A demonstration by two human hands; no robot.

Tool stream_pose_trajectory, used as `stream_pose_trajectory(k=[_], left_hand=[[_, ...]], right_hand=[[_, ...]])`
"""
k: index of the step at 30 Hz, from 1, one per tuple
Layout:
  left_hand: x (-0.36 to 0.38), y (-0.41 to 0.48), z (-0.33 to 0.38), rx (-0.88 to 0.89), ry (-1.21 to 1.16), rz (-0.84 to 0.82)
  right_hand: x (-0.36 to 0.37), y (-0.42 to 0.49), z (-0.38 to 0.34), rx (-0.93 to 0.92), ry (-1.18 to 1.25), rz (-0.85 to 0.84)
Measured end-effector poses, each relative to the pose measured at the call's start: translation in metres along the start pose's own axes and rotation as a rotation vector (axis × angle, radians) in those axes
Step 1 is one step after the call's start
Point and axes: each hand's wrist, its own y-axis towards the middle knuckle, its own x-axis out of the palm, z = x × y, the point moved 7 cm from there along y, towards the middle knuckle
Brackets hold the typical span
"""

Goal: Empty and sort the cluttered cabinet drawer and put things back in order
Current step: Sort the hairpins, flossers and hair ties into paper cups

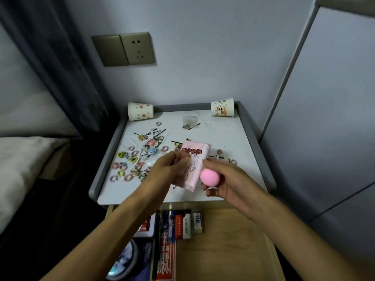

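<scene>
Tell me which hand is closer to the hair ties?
Left. The left hand, holding a pack, is just right of the hair ties; the right hand, gripping a ball, is farther right.

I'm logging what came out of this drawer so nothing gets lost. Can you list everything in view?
cabinet top: one, white with grey rim, centre.
paper cups: two, white with orange prints, on their sides at the back corners.
hair ties: many, pastel, scattered on the top's left.
bobby pins: several, black, among the ties and at the back.
tissue pack: one, pink, held over the top.
ball: one, pink, in the right hand.
drawer: one, wooden, open below.
boxes: several, mixed colours, drawer's left.
wall socket: one, bronze, wall above.
left hand: pinches the tissue pack.
right hand: grips the ball.
</scene>
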Motion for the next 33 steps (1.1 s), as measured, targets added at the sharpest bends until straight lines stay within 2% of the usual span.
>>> stream_pose_trajectory(k=[2,5,8,10,12,14,17,20,24,29,33], left_hand=[[-0.013,-0.005,-0.008,-0.013,0.02,0.078],[-0.017,-0.012,-0.011,0.019,0.083,0.089],[-0.019,-0.016,-0.006,0.067,0.105,0.065],[-0.033,-0.011,-0.004,0.075,0.14,0.116],[-0.065,0.002,-0.003,0.107,0.341,0.277],[-0.093,0.018,-0.003,0.113,0.645,0.406],[-0.1,0.048,-0.01,0.048,1.056,0.371],[-0.084,0.07,-0.013,0.019,1.269,0.264],[-0.085,0.08,-0.019,-0.005,1.255,0.266],[-0.11,0.082,-0.014,0.026,1.137,0.45],[-0.116,0.09,-0.018,-0.056,1.182,0.439]], right_hand=[[0.002,-0.001,0.004,-0.003,-0.088,0.013],[0.004,0.0,0.009,-0.021,-0.348,0.086],[0.002,0.002,0.012,-0.001,-0.361,0.157],[-0.006,0.002,0.006,-0.005,-0.35,0.204],[-0.02,0.001,-0.006,-0.056,-0.314,0.297],[-0.033,-0.001,-0.015,-0.101,-0.26,0.389],[-0.038,-0.001,-0.013,-0.11,-0.194,0.448],[-0.036,0.001,-0.01,-0.104,-0.171,0.435],[-0.04,0.004,-0.012,-0.128,-0.164,0.428],[-0.03,0.009,-0.003,-0.117,-0.188,0.372],[-0.025,0.014,-0.002,-0.119,-0.192,0.354]])
